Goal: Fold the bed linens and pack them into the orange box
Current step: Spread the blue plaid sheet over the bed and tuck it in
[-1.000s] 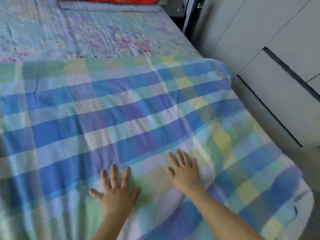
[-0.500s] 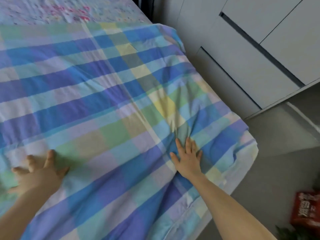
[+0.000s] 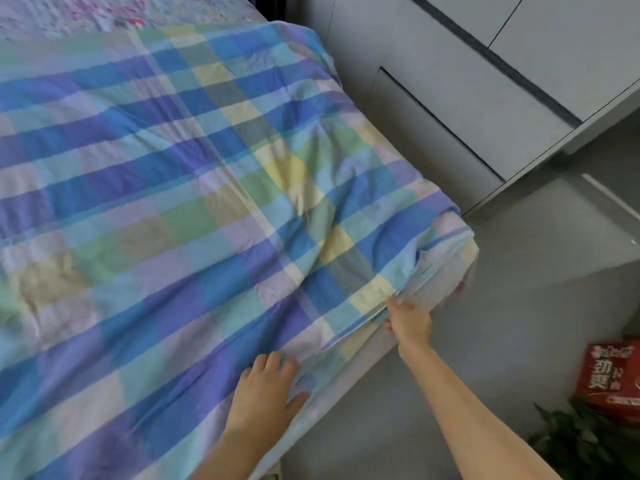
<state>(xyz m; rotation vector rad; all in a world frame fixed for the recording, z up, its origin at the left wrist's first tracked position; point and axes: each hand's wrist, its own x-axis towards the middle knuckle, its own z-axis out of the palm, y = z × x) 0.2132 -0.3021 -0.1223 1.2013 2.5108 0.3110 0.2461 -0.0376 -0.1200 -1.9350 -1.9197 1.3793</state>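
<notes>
My right hand (image 3: 410, 322) pinches sheet (image 3: 173, 168) edge, lower right; left hand (image 3: 265, 393) flat, released. Risk: layers slip, fold skews.

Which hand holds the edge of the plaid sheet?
The right hand: it grips the plaid sheet at its edge; the left hand only rests flat on it.

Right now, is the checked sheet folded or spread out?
Spread out: the checked sheet lies flat across the bed; only its corner edge is lifted, gripped by the right hand.
</notes>
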